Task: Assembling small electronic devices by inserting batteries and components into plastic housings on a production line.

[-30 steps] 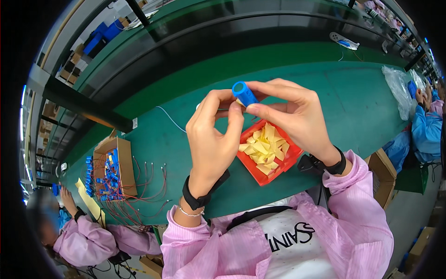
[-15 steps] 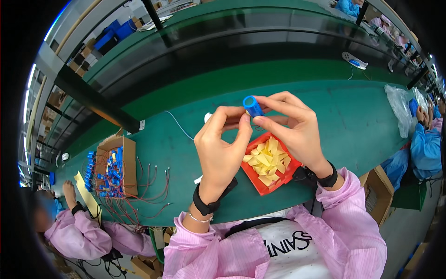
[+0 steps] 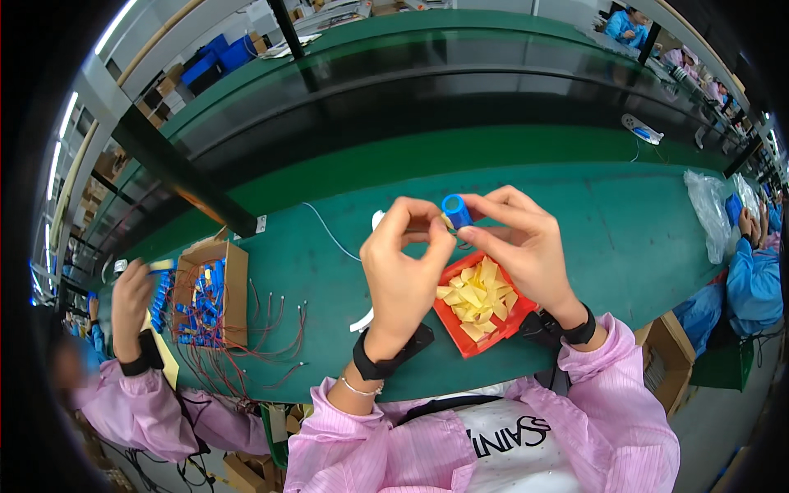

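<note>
Between the thumb and fingers of my right hand (image 3: 526,242) is a blue cylindrical battery (image 3: 456,211), tilted with its round end up. My left hand (image 3: 400,275) pinches a small yellow paper strip (image 3: 446,222) against the battery's left side; the fingertips hide most of that strip. Just below the hands, a red tray (image 3: 464,347) holds a heap of yellow paper strips (image 3: 477,297). Part of a thin dark wire shows under the battery.
A cardboard box (image 3: 237,297) of blue batteries with red wires (image 3: 267,341) stands on the green table at left. Beside it is a co-worker's raised hand (image 3: 131,300). A clear plastic bag (image 3: 705,215) lies at far right. A white curved piece (image 3: 362,320) sits near my left wrist.
Both my hands keep their hold, with the battery slightly lower and further right in view. At left, the co-worker's hand has risen beside the box. The whole view has shifted a little.
</note>
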A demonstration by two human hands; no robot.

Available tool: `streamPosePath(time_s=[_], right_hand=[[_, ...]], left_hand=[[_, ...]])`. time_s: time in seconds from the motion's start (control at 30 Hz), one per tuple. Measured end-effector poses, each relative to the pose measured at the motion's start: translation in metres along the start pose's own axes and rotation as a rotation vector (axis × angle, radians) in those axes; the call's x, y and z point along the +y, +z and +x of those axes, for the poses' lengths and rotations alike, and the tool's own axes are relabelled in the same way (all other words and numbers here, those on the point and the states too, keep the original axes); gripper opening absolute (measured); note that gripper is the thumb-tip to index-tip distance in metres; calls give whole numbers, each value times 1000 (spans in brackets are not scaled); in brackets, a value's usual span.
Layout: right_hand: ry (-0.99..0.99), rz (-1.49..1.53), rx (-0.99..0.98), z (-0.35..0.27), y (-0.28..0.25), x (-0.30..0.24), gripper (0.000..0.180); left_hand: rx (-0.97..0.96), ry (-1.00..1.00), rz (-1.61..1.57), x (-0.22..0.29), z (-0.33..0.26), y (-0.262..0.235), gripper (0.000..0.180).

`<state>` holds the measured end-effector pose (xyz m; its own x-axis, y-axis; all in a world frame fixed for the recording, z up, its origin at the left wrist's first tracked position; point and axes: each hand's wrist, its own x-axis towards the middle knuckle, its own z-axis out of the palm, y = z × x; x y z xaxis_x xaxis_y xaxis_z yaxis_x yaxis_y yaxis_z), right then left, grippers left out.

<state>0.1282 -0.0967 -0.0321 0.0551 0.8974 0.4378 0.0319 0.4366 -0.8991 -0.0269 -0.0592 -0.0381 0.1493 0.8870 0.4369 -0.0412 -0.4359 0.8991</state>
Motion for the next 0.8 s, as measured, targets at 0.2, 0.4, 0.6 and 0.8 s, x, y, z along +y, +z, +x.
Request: streamPosePath(time_s=[0.2,0.4,0.6,0.8], right_hand=[[187,416,82,11,-26,7,38],[99,375,388,40,-86,12,36],[151,240,435,48,-90,17,39],[46,160,356,61,-98,8,40]], left_hand=[[-10,-193,-252,-10,6,-3,9],[-439,185,604,-12,-25,-8,14],[-323,177,639,-18,-27,-20,24],[-508,-577,1036,-66,0,-85,62]])
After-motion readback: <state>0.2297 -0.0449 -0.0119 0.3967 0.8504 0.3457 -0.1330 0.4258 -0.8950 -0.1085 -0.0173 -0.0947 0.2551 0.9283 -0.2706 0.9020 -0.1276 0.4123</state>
